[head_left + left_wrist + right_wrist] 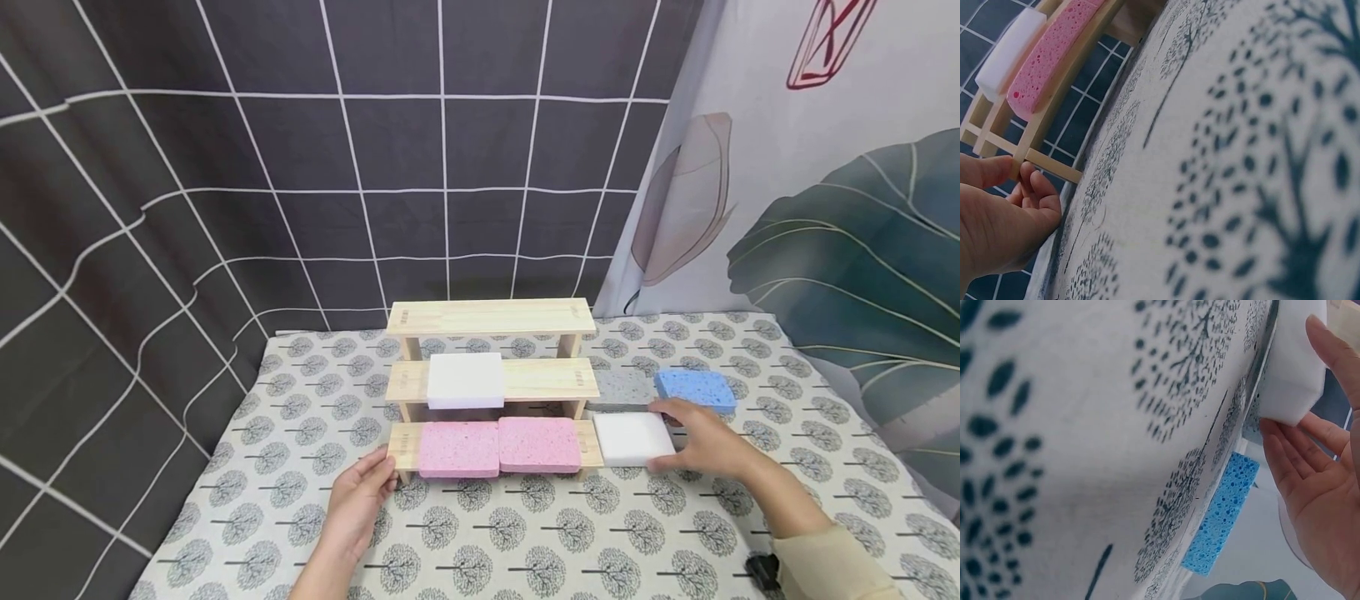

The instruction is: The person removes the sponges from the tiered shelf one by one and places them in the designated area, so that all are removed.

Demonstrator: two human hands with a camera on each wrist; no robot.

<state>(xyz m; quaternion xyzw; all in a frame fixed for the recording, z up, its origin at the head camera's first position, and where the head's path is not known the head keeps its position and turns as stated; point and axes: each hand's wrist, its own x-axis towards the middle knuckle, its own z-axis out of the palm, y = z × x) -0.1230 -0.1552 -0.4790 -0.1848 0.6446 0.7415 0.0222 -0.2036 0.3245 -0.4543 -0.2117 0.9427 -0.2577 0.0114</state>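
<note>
A three-tier wooden shelf (491,317) stands on the table. My left hand (362,492) pinches the left end of its lowest board (1054,109) between thumb and fingers. Two pink sponges (459,450) lie side by side on that board, and a white sponge block (465,379) sits on the middle one. To the right of the shelf, my right hand (705,437) grips another white sponge block (633,440), thumb on the near side and fingers on the far side. In the right wrist view, the fingertips (1275,434) meet the edge of this white block (1291,362).
Behind the gripped block lie a grey sponge (621,389) and a blue sponge (696,389). A tree-print cloth (472,533) covers the table. Dark gridded fabric (480,142) hangs at the back and left, a leaf-print curtain (787,200) at the right.
</note>
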